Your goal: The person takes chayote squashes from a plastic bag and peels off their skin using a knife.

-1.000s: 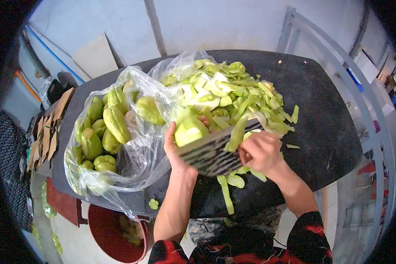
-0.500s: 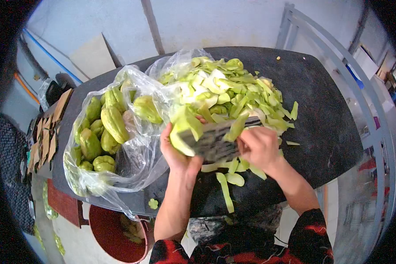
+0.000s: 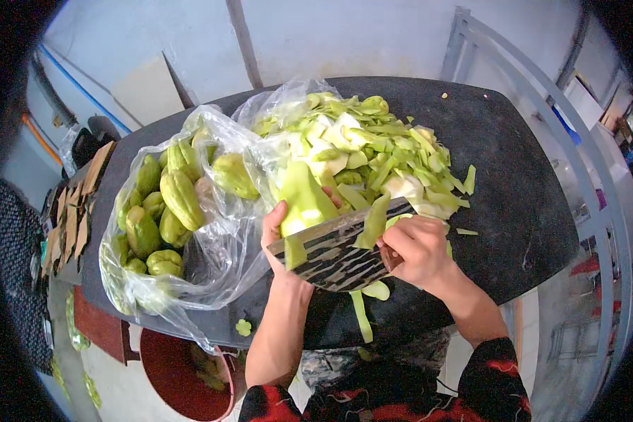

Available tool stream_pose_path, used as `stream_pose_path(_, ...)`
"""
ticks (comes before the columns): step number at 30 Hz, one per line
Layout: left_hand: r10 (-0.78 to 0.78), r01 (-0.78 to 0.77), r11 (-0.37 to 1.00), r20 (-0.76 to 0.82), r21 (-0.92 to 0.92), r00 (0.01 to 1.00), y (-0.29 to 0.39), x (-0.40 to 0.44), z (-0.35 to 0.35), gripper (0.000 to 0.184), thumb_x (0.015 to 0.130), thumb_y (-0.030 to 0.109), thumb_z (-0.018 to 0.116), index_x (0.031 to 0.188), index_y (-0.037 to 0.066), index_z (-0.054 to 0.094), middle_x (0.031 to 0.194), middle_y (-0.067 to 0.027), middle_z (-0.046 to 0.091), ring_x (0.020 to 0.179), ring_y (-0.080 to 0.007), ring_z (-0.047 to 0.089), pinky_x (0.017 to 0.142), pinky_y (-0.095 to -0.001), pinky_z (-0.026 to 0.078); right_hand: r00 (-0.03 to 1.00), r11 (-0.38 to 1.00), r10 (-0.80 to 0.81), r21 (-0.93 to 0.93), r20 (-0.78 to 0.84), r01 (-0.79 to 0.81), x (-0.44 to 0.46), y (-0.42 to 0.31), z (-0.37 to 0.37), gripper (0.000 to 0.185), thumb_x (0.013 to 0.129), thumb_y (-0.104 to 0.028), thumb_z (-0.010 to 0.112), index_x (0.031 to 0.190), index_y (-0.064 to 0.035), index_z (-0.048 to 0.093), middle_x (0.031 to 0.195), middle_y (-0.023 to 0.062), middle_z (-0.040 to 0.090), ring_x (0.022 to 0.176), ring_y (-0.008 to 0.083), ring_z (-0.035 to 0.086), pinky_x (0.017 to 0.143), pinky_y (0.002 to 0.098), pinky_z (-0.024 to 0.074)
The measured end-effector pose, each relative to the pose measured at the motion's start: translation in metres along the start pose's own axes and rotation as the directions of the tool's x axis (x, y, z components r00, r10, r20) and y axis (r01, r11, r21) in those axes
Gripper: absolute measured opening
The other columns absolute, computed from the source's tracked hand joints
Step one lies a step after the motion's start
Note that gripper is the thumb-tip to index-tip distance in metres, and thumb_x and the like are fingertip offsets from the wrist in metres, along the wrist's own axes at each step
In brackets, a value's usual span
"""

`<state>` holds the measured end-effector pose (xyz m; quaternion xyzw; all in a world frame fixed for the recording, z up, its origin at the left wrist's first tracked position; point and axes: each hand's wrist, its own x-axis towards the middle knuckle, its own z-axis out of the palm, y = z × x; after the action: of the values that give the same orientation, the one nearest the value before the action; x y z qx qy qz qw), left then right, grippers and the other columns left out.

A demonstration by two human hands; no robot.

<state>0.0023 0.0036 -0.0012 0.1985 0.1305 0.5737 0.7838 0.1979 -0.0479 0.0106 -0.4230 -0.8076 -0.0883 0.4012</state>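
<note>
My left hand [image 3: 276,224] is wrapped round a pale green, peeled-looking chayote [image 3: 304,197] over the front half of the table. In my right hand [image 3: 420,252] is a broad-bladed knife [image 3: 330,259], its handle hidden in the closed fingers. The blade lies tilted across the chayote's lower end, and strips of peel [image 3: 375,221] cling to its dark streaked face. Just beyond both hands rises a heap of green peelings [image 3: 387,151], with pale pieces among them. More peel strips [image 3: 361,316] lie on the table below the knife.
A clear plastic bag [image 3: 221,264] of unpeeled chayotes [image 3: 181,197] lies open at the left of the black table [image 3: 513,162]. Below the near left edge stands a red bucket [image 3: 183,380]. Grey metal rails [image 3: 541,112] run along the right side.
The knife has swung down and left, its blade now sharp rather than blurred. The chayote stands more upright in my left hand, and a large loose peel no longer hangs at its side.
</note>
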Motion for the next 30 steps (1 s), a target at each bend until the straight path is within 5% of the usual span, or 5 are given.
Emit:
stream_pose_path(7,0.047,-0.045,0.998,-0.034,0.051,0.998,0.002,-0.003,0.005,0.059,0.086,0.041,0.050,0.131,0.002,0.052,0.120,-0.0179,0.062,0.107,-0.0300,0.059,0.097,-0.0420,0.044,0.981,0.983,0.180,-0.054,0.067,-0.176,-0.008,0.023,0.005,0.017,0.070,-0.012,0.073,0.074,-0.0087,0.056,0.062,0.0061,0.061,0.055,0.0276,0.062,0.049,0.0391,0.0478)
stream_pose_path(12,0.008,-0.019,0.992,0.085,0.126,0.996,0.003,-0.007,0.001,0.060,0.085,0.041,0.051,0.129,0.000,0.052,0.118,-0.0181,0.062,0.108,-0.0314,0.059,0.097,-0.0422,0.045,0.996,0.997,0.080,0.014,0.048,-0.081,-0.003,0.005,0.000,0.016,0.069,-0.010,0.071,0.078,-0.0086,0.058,0.067,0.0079,0.064,0.059,0.0279,0.064,0.052,0.0390,0.0498)
stream_pose_path(20,-0.073,0.069,0.982,0.017,0.177,0.997,-0.006,-0.014,0.011,0.058,0.081,0.042,0.058,0.123,0.003,0.054,0.109,-0.0176,0.064,0.093,-0.0320,0.065,0.080,-0.0517,0.054,0.947,0.947,0.320,-0.031,-0.027,-0.321,0.001,0.040,0.015,0.018,0.072,-0.004,0.070,0.073,-0.0029,0.053,0.064,0.0109,0.059,0.055,0.0306,0.060,0.049,0.0373,0.0445)
stream_pose_path(24,-0.038,0.020,0.986,-0.106,-0.167,0.994,-0.005,-0.002,-0.005,0.055,0.087,0.039,0.053,0.128,0.004,0.053,0.114,-0.0172,0.063,0.101,-0.0315,0.063,0.089,-0.0461,0.051,0.976,0.974,0.216,0.073,0.015,-0.217,0.002,0.022,0.003,0.020,0.067,-0.004,0.072,0.069,-0.0040,0.052,0.059,0.0098,0.053,0.050,0.0295,0.055,0.046,0.0377,0.0414)
stream_pose_path(30,0.035,-0.032,0.993,0.032,-0.113,0.999,0.002,0.006,-0.016,0.064,0.091,0.047,0.047,0.134,0.001,0.048,0.123,-0.0247,0.058,0.104,-0.0378,0.061,0.092,-0.0492,0.050,0.998,0.999,-0.045,0.027,-0.044,0.046,-0.006,0.008,0.008,0.021,0.062,-0.011,0.073,0.065,-0.0095,0.052,0.056,0.0045,0.049,0.049,0.0247,0.052,0.045,0.0371,0.0396)
